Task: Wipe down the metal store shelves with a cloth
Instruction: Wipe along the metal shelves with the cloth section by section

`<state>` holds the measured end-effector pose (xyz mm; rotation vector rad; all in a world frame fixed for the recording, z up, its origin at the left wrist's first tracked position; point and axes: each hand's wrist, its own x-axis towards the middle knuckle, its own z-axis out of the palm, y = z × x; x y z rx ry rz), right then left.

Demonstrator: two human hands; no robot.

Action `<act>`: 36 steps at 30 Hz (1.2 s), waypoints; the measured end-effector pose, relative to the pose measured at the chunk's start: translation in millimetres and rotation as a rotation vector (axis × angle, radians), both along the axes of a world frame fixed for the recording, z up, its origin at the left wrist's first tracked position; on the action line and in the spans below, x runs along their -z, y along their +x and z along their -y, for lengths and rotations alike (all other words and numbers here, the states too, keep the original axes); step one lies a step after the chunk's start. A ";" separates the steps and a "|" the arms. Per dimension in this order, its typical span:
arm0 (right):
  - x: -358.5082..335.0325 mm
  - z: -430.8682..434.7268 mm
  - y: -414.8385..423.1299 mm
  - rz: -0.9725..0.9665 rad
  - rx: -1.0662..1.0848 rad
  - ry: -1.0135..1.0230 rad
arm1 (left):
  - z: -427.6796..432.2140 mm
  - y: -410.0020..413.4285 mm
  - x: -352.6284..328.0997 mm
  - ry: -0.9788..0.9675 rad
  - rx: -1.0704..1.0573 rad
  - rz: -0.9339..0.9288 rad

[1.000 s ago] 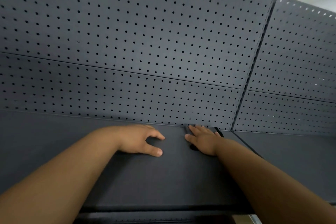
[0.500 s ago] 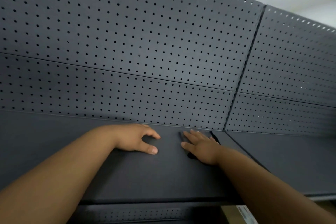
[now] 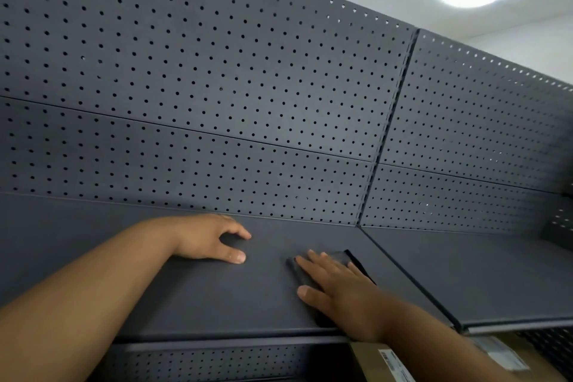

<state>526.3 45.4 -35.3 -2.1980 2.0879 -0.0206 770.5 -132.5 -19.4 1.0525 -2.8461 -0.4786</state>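
On the metal shelf (image 3: 217, 298), the left hand (image 3: 207, 239) is resting at 7 o'clock, relaxed, empty. The flat right hand (image 3: 338, 287) is pressing the dark cloth (image 3: 340, 255) at 5 o'clock, drawing it forward from the back; this strip seems wiped.

Two hands on one shelf, cloth under the right.

The left hand (image 3: 206, 239) and the right hand (image 3: 338, 285) lie side by side on the shelf (image 3: 217, 298), the right flat on the cloth (image 3: 339, 255). The pegboard panel (image 3: 217, 71) stands behind both. A second shelf (image 3: 480, 273) lies right of the right hand, a box (image 3: 381, 363) below its forearm.
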 end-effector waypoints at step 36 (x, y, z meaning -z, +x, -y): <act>2.4 102.3 7.8 -0.018 0.088 0.045 | 8.4 5.9 -0.2 0.046 -0.025 -0.055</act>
